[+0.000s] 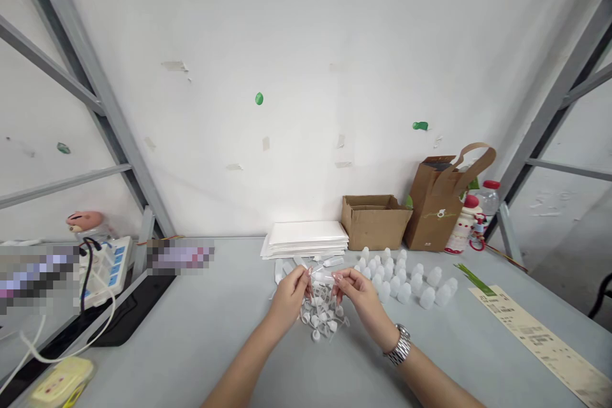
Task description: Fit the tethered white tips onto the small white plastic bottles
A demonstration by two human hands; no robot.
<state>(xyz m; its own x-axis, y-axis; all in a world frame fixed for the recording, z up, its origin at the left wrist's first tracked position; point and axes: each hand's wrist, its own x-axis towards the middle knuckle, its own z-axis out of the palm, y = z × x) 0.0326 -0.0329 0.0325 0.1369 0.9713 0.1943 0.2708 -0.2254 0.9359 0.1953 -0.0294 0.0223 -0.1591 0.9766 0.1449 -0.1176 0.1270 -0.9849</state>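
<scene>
Over the middle of the table, my left hand (290,290) and my right hand (362,296) face each other with closed fingertips. A small clear, whitish plastic piece (323,278) is pinched between them; its exact kind is too small to make out. Just below lies a loose pile of white plastic caps with thin stems (321,315). Behind the hands are several clear flat plastic pieces (333,261). Beside my right hand, several small frosted plastic bottles (404,293) stand in a group. A metal watch (400,345) is on my right wrist.
Against the wall are a stack of white sheets or envelopes (306,240), an open cardboard box (375,223) and a brown paper bag (430,210). A printed paper strip (540,338) lies right. Left are a power strip (112,268), a white cable (90,350) and a yellow case (62,381).
</scene>
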